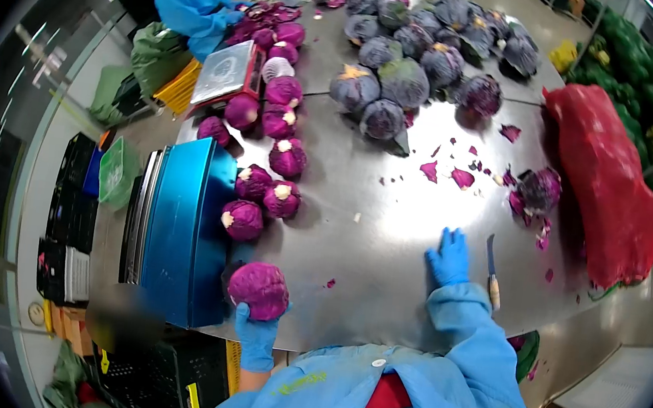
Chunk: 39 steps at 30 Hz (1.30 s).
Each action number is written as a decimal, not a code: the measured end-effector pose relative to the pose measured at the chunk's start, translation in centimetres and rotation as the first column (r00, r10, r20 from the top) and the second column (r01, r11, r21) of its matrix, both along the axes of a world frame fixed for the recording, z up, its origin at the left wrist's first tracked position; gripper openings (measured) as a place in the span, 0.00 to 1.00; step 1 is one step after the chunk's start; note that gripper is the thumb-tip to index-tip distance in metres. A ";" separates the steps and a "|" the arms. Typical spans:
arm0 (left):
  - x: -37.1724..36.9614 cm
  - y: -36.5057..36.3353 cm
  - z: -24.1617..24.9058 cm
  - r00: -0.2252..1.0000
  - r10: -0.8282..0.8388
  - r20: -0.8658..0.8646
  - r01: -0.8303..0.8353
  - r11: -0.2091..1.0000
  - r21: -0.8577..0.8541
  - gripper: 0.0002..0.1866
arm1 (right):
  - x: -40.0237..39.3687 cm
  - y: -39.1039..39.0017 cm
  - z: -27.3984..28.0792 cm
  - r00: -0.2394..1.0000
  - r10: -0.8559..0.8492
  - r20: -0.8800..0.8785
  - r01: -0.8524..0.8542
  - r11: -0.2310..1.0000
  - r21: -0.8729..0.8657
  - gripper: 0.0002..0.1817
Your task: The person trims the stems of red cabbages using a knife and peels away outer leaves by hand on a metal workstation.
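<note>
The left hand [256, 335] holds a cabbage [260, 289] at the bench's [337, 253] near left corner. Near the bench's near edge, the right hand [450, 258] lies spread, a knife [491, 257] just beside it. Purple heads [287, 158] line the left edge.

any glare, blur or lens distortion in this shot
In the head view, white glare washes out the steel table just beyond the right hand; in the head view, fisheye distortion bends the outer scene and leaves black corners; in the head view, a lower-left patch is smudged, while the purple cabbage looks reasonably clear.
</note>
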State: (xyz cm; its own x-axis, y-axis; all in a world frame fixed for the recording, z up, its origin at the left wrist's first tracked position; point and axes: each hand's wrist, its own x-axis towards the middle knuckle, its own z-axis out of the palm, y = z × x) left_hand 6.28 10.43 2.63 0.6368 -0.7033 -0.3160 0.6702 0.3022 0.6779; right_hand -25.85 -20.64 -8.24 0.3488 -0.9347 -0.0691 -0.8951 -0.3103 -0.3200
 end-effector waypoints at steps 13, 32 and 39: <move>0.0 1.6 -1.0 0.999 0.032 0.014 -0.033 0.998 0.052 0.44 | 19.6 7.8 1.9 0.707 0.707 0.013 -0.707 0.707 0.013 0.43; -6.8 -11.2 -0.7 0.775 -0.625 -0.093 0.622 0.780 -0.067 0.35 | -12.8 14.5 2.0 0.954 -0.068 0.294 0.163 0.935 -0.314 0.26; -5.6 -6.9 -0.4 0.831 -0.540 -0.136 0.519 0.839 -0.161 0.36 | 6.9 -2.5 -8.0 0.721 0.174 0.670 -0.137 0.985 -0.108 0.24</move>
State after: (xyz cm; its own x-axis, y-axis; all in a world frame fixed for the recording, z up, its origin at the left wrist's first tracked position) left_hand 0.64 3.50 2.24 0.1006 -0.9542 -0.2819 0.8499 -0.0648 0.5230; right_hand -18.92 -23.15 -16.28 0.4270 -0.8585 0.2840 -0.3856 -0.4570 -0.8015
